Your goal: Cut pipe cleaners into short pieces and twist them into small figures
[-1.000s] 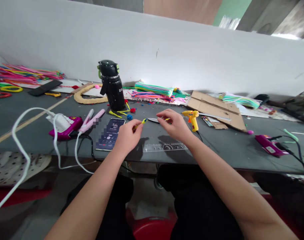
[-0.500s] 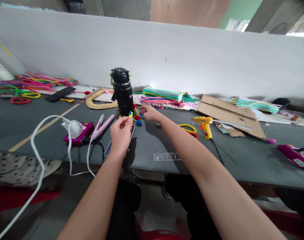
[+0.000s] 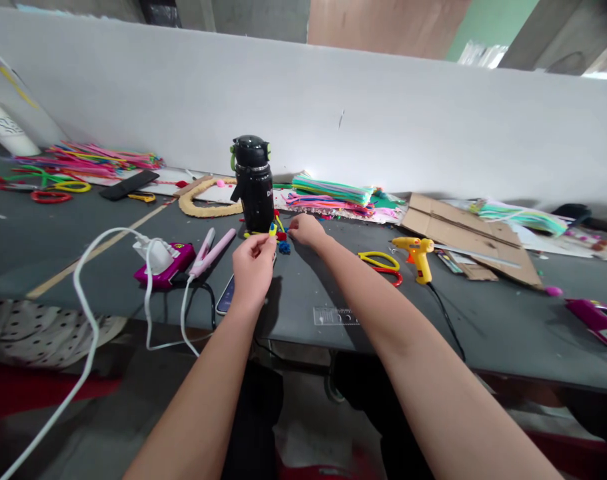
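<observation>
Blue pom-pom between two hands

Left hand (image 3: pixel 254 263) pinches a small yellow-and-blue piece (image 3: pixel 272 229), tip up. Right hand (image 3: pixel 304 230) reaches low over the tabletop (image 3: pixel 293 287), grip hidden, cannot tell. Blue pom-pom (image 3: pixel 284 247) lies just left of its fingertips, slightly nearer the person; bottle (image 3: pixel 254 193) behind.

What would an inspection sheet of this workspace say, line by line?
Surface: dark grey table, small scraps towards the back
Things in work: yellow-and-blue piece; blue pompom near the black bottle
Clutter: phone, scissors, glue gun, cardboard
Hands: left hand pinches the piece; right hand is beside the pompom, grip unclear
Cables: white cable loops over the near edge
Surroundings: white partition behind
</observation>
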{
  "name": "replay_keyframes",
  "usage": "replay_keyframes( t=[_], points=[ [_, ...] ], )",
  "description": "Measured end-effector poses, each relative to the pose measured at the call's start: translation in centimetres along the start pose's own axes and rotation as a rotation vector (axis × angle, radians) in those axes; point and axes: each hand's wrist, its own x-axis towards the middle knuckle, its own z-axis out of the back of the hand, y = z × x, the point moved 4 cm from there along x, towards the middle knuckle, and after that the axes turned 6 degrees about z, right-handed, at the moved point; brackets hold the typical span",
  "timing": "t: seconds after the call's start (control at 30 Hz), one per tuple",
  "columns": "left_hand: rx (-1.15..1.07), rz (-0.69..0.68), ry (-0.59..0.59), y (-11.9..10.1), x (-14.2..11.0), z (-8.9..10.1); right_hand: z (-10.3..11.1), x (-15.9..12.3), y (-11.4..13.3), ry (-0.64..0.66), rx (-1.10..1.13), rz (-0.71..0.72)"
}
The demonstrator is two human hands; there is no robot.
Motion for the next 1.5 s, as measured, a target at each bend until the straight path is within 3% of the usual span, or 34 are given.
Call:
replay_keyframes(
  t=[0.23, 0.4, 0.5, 0.67, 0.77, 0.87, 1.0, 1.13, 1.5],
  points=[
    [0.035, -0.014, 0.013, -0.1, 0.0, 0.1, -0.1, -0.3, 1.1, 0.003, -0.023, -0.011],
    [0.042, 0.000, 0.016, -0.1, 0.0, 0.1, 1.9, -2.6, 0.2, -0.053, 0.052, 0.023],
    [0.076, -0.004, 0.046, 0.0, -0.2, -0.2, 3.6, -5.8, -0.7, -0.053, 0.150, 0.067],
    [0.199, -0.063, 0.182, 0.2, -1.5, -1.5, 6.2, -13.7, -1.2, -0.066, 0.550, 0.143],
    [0.274, -0.087, 0.287, 0.3, -2.5, -2.7, 7.2, -18.1, -1.1, -0.065, 0.655, 0.121],
    [0.311, -0.095, 0.372, 0.6, -3.5, -3.8, 8.0, -20.6, -1.1, -0.118, 0.664, 0.098],
    [0.307, -0.077, 0.492, 0.8, -4.7, -5.2, 8.6, -21.6, -1.6, -0.150, 0.591, 0.089],
    [0.251, 0.029, 0.549, 0.7, -5.6, -6.1, 9.4, -21.9, -1.4, -0.225, 0.571, 0.168],
    [0.012, 0.270, 0.707, 0.5, -6.9, -7.9, 9.3, -22.1, -0.7, -0.177, 0.528, 0.186]
  ],
)
